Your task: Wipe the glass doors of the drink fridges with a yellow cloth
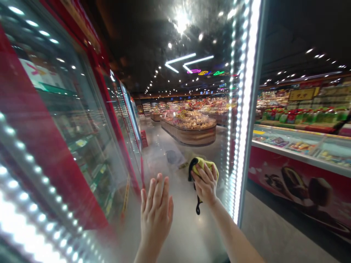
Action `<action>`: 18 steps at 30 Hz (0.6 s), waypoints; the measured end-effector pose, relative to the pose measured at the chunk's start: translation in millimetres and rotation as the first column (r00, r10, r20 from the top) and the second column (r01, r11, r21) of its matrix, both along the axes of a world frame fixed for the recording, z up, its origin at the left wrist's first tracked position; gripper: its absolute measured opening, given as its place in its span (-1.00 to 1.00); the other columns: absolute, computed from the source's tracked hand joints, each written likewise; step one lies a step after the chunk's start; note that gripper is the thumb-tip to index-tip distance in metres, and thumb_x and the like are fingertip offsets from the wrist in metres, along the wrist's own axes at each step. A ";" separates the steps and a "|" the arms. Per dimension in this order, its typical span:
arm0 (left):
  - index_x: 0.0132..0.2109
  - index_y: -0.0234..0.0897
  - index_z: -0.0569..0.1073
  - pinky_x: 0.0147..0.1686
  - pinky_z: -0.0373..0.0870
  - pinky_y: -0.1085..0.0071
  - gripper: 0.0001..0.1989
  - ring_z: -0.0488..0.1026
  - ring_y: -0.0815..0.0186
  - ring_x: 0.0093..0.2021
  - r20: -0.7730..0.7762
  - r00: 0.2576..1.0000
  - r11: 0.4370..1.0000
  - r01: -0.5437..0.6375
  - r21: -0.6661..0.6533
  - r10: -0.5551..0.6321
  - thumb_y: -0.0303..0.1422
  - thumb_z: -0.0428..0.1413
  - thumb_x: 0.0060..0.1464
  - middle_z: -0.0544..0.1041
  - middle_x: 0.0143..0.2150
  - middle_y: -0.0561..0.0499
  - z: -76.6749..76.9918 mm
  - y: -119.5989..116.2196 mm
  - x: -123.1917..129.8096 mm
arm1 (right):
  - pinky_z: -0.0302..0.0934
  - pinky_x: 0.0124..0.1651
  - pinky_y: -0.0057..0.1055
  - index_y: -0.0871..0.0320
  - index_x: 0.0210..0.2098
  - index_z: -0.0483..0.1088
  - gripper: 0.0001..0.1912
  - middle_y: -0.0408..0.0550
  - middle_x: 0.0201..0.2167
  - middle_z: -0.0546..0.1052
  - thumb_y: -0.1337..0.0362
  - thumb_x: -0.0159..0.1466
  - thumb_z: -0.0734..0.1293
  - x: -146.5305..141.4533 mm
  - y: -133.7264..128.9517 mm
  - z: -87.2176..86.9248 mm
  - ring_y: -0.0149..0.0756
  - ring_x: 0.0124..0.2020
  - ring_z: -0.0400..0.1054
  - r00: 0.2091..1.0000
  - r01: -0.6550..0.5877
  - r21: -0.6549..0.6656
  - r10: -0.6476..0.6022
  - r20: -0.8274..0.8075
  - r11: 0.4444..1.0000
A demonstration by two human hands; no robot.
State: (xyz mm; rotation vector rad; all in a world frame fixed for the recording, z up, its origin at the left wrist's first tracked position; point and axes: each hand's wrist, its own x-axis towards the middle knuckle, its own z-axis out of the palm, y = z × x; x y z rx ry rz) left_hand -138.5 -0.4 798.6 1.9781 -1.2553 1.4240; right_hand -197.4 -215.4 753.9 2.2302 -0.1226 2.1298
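Observation:
A pane of glass (175, 241), hazy in its lower part, stands upright before me as part of a door with a bright lit edge. Against it my right hand (206, 182) presses a folded yellow cleaning cloth (202, 162) with a black border; a black loop dangles below the palm. To the left, my left hand (157, 204) is raised with its fingers stretched out and holds nothing. Its palm faces the glass; whether it touches the pane I cannot tell.
A strip of lights (245, 109) runs down the door's right edge. On the left stands a red-framed glass cabinet (101, 87) with shelves. A chest freezer (298, 175) is at the right, and a wood-sided produce stand (189, 135) lies beyond the glass.

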 end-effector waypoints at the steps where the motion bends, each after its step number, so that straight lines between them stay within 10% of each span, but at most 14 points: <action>1: 0.51 -0.16 -0.05 0.51 -0.24 0.19 -0.25 -0.08 0.22 0.52 -0.001 1.000 1.000 -0.012 -0.001 0.012 -0.45 0.07 0.29 0.10 0.50 -0.05 -0.8 3.2 0.9 | -0.05 0.44 0.14 -0.17 0.30 0.34 -0.52 -0.10 0.23 0.50 0.31 0.44 0.22 1.2 -4.1 4.6 -0.06 0.39 0.21 0.998 0.022 0.071 -0.025 0.052 0.997; 7: 0.51 -0.15 -0.06 0.51 -0.21 0.07 -0.25 -0.09 0.13 0.52 -0.048 0.996 0.998 -0.068 0.012 0.069 -0.42 0.08 0.29 0.05 0.51 -0.07 -4.4 15.6 1.9 | -0.11 0.43 0.29 -0.11 0.33 0.32 -0.52 -0.02 0.35 0.37 0.21 0.44 0.24 24.1 34.3 47.2 0.13 0.48 -0.01 0.997 0.046 0.289 -0.062 0.046 0.956; 13: 0.51 -0.15 -0.06 0.50 -0.20 0.03 -0.25 -0.06 0.12 0.52 -0.051 0.992 0.993 -0.117 0.010 0.117 -0.43 0.08 0.29 0.05 0.51 -0.08 -9.0 30.5 2.3 | -0.20 0.51 0.09 -0.34 0.21 0.41 -0.54 -0.26 0.17 0.55 0.29 0.40 0.27 10.2 51.2 -7.5 -0.11 0.38 0.22 0.989 -0.044 -0.071 0.033 -0.145 0.997; 18: 0.51 -0.11 -0.08 0.50 -0.18 0.04 -0.20 -0.08 0.12 0.52 -0.056 0.983 0.984 -0.177 -0.018 0.176 -0.45 0.11 0.27 0.04 0.52 -0.07 -13.8 52.7 3.9 | -0.04 0.42 0.23 -0.11 0.27 0.39 -0.55 -0.01 0.28 0.45 0.27 0.43 0.25 17.3 40.4 5.9 0.06 0.42 0.14 0.997 0.030 0.158 -0.041 0.067 0.987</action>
